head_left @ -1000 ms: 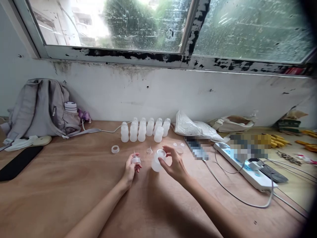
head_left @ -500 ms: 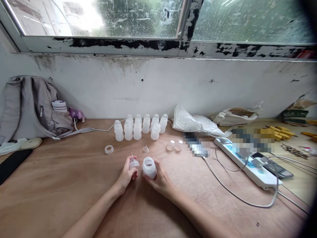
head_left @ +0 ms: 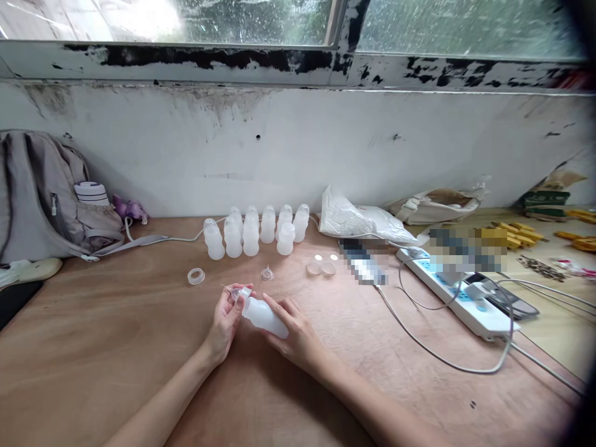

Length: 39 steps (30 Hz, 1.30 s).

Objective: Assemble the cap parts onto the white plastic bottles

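A frosted white baby bottle (head_left: 266, 316) lies tilted in my right hand (head_left: 295, 329), its mouth pointing up and left. Between the fingers and thumb of my left hand (head_left: 226, 316) is a clear bottle nipple with its collar (head_left: 241, 293), right at the bottle's mouth; whether the two touch I cannot tell. Beyond my hands, a loose ring collar (head_left: 196, 276) and a small clear nipple (head_left: 267, 273) rest on the table. To their right lie two clear round caps (head_left: 321, 267) with two small white discs. Several similar bottles (head_left: 251, 236) stand in a group behind.
On the left are a grey backpack (head_left: 41, 192) and a dark flat object (head_left: 16, 301). A white plastic bag (head_left: 363, 217) sits by the wall. To the right lie a power strip (head_left: 460, 298), looping cables (head_left: 433, 360) and yellow items (head_left: 516, 234).
The bottle has gone from upright to tilted left, and its mouth has come against or close to the nipple and collar in my left hand. The camera view has shifted slightly.
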Each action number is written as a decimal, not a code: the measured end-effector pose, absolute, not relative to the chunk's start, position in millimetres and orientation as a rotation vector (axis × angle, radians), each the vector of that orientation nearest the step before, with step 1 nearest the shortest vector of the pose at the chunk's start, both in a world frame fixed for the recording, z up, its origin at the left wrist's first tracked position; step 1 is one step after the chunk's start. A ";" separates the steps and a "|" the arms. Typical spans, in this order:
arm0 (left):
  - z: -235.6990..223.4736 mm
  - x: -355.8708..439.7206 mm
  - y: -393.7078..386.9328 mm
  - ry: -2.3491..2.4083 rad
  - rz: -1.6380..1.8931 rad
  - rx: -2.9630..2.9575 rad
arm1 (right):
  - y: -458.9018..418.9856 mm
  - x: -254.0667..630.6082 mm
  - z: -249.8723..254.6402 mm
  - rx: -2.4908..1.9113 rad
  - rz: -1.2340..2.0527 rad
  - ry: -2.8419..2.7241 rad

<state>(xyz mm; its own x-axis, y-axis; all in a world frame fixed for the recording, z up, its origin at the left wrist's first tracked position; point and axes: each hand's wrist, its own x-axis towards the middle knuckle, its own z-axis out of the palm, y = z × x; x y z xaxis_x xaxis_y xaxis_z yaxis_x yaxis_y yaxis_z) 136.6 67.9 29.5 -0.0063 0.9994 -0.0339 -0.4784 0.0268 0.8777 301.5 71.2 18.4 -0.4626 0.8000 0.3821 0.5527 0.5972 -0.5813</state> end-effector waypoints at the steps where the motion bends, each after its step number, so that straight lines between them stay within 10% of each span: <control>1: 30.3 136.7 66.8 0.871 1.372 0.833 | 71.0 301.3 18.8 -1.064 0.509 -2.189; 39: 31.0 127.6 66.8 0.721 1.201 0.810 | 68.7 302.0 46.7 -0.934 1.975 -1.231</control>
<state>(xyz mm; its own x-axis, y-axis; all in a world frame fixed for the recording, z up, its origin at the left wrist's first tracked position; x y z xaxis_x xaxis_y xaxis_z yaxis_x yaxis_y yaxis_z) 127.6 66.8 31.0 0.2150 0.9750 -0.0565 -0.5078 0.1610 0.8463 302.0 68.7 46.7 -0.5552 0.7968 -0.2385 -0.1366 -0.3703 -0.9188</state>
